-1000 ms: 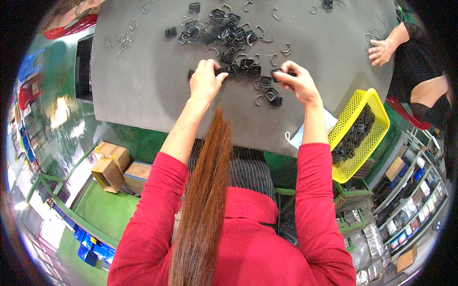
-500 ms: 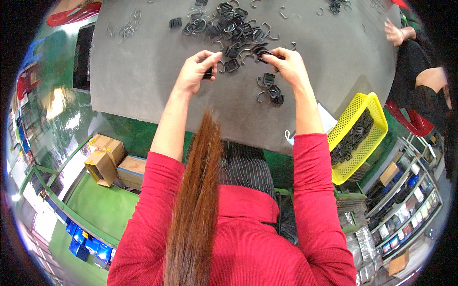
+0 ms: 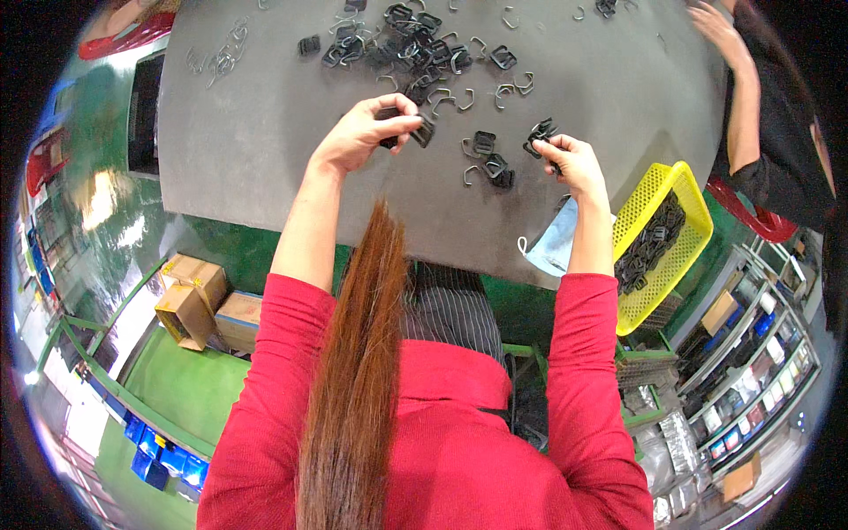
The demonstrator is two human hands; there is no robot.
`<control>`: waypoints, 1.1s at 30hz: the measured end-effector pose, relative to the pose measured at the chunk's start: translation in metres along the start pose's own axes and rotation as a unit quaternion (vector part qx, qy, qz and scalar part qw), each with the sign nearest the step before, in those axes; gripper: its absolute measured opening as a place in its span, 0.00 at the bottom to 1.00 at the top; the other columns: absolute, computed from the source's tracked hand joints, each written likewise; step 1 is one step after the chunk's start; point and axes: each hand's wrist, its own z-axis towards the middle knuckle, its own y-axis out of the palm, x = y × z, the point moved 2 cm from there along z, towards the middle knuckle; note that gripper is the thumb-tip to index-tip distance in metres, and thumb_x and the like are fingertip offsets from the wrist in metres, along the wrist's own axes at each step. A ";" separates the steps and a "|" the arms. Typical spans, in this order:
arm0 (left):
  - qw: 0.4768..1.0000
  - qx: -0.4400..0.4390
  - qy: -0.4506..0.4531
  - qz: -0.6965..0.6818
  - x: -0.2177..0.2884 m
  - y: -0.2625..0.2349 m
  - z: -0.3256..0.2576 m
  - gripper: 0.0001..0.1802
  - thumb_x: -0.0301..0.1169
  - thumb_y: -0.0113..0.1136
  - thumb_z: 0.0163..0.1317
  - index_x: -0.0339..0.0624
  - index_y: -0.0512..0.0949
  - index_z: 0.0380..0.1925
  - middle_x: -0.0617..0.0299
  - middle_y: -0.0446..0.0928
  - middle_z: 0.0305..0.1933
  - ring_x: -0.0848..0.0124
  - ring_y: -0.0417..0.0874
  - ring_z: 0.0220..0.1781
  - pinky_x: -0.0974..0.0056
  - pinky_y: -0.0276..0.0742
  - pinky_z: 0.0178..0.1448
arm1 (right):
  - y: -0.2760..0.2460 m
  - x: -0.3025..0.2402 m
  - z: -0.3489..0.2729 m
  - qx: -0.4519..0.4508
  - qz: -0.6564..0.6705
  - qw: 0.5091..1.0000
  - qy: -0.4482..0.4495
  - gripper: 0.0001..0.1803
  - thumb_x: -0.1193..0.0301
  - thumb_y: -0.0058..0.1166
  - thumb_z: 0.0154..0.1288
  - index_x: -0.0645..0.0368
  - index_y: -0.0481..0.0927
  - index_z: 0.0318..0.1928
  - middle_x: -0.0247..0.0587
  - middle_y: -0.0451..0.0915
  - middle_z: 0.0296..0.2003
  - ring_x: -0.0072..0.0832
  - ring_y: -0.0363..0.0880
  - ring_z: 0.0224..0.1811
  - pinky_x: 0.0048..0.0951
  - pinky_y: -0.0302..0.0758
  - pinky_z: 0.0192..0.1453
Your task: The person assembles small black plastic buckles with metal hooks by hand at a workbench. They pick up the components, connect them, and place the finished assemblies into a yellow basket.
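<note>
Boxes: cardboard boxes (image 3: 196,300) sit on the green floor at far left, well below the desk.
Desk: grey desk (image 3: 265,132) carries the work.
Loose pile: black clips (image 3: 415,40) and bent wire hooks (image 3: 521,84) lie scattered at the far middle, unsorted; by the look of it, much is left.
Left hand: left hand (image 3: 362,132), raised over the desk, forearm stretched forward, grip pinched together on a black clip (image 3: 422,132) between thumb and fingertips.
Small group: a few clips (image 3: 490,163) lie between the two hands, just beside the right one.
Right hand: right hand (image 3: 574,163), wrist bent, grip closed on another clip (image 3: 539,137) held above the desk.
Mask: a pale blue mask (image 3: 552,247) lies at the near edge under the right forearm.
Basket: yellow basket (image 3: 680,190), off the desk's right corner, already holds a heap of dark pieces; judged partly filled.
Other person: a second person's hand (image 3: 720,31) rests on the desk at far right.
</note>
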 end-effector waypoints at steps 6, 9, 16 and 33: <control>0.986 -0.026 0.069 -0.149 0.017 0.019 0.015 0.14 0.43 0.56 0.62 0.43 0.75 0.36 0.66 0.77 0.33 0.78 0.79 0.35 0.75 0.73 0.27 | -0.020 0.018 -0.001 0.000 -0.012 1.000 0.006 0.10 0.63 0.61 0.57 0.56 0.77 0.29 0.26 0.71 0.18 0.12 0.67 0.16 0.16 0.51 0.15; 0.999 0.047 0.008 -0.015 0.005 0.022 0.058 0.14 0.45 0.58 0.60 0.45 0.77 0.31 0.68 0.77 0.30 0.81 0.77 0.32 0.73 0.70 0.28 | -0.031 0.033 -0.004 0.062 -0.103 0.993 0.011 0.10 0.64 0.62 0.56 0.56 0.77 0.28 0.26 0.71 0.17 0.13 0.66 0.14 0.16 0.52 0.15; 0.732 0.297 0.146 0.595 0.016 0.072 0.133 0.24 0.51 0.64 0.49 0.45 0.78 0.39 0.56 0.81 0.36 0.60 0.82 0.41 0.56 0.76 0.44 | -0.044 0.050 -0.010 0.160 -0.102 0.982 0.015 0.12 0.64 0.63 0.54 0.59 0.79 0.29 0.27 0.73 0.18 0.15 0.69 0.14 0.17 0.58 0.15; 0.976 -0.089 0.062 -0.186 0.039 0.056 0.057 0.16 0.45 0.54 0.63 0.47 0.74 0.43 0.64 0.74 0.41 0.69 0.78 0.41 0.73 0.76 0.26 | -0.044 0.049 -0.065 -0.187 0.410 0.876 -0.172 0.16 0.56 0.53 0.63 0.57 0.76 0.32 0.39 0.76 0.30 0.20 0.74 0.22 0.16 0.59 0.15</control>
